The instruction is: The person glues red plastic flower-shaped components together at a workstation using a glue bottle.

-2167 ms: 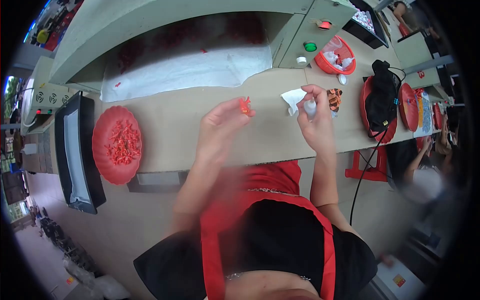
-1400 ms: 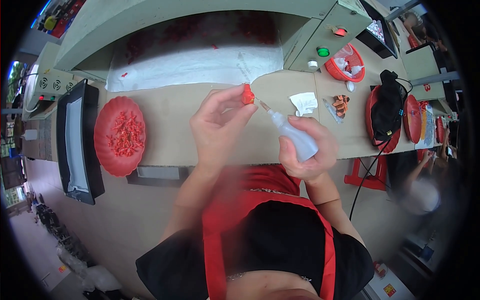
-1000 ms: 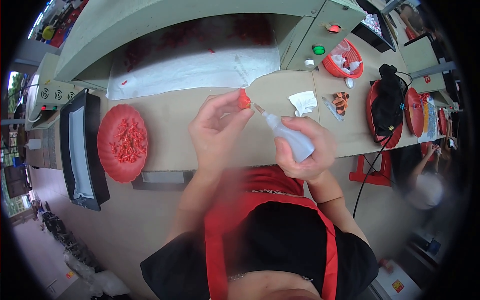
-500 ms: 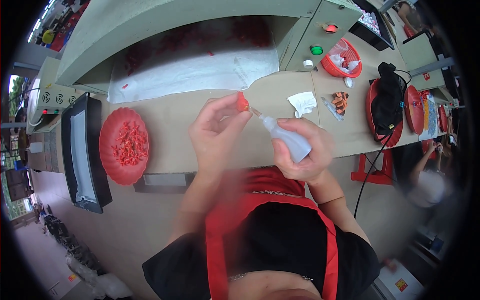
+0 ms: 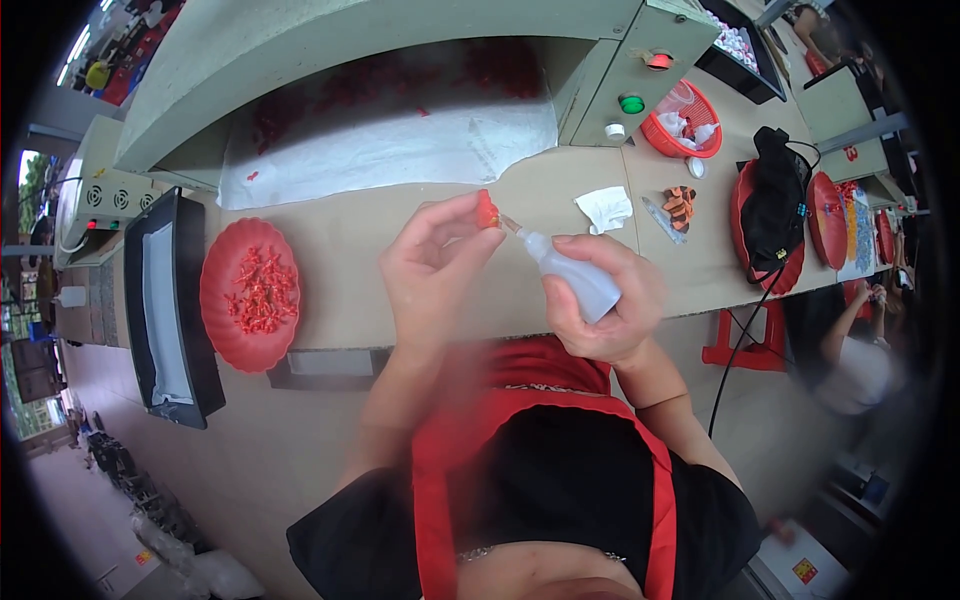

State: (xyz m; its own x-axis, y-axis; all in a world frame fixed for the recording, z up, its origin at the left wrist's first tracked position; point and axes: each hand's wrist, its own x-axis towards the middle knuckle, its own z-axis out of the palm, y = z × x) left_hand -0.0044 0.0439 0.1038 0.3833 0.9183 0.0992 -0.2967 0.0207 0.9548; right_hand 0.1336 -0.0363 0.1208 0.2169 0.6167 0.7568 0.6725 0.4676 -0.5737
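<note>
Red piece (image 5: 486,208) between fingers (image 5: 456,208), shape uncertain

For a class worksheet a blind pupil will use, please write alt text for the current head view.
A person's left hand pinches a small red piece while the right hand holds a whitish squeeze bottle, its narrow tip at the piece. To the left, a red dish holds many small red pieces, beside a black tray.
</note>
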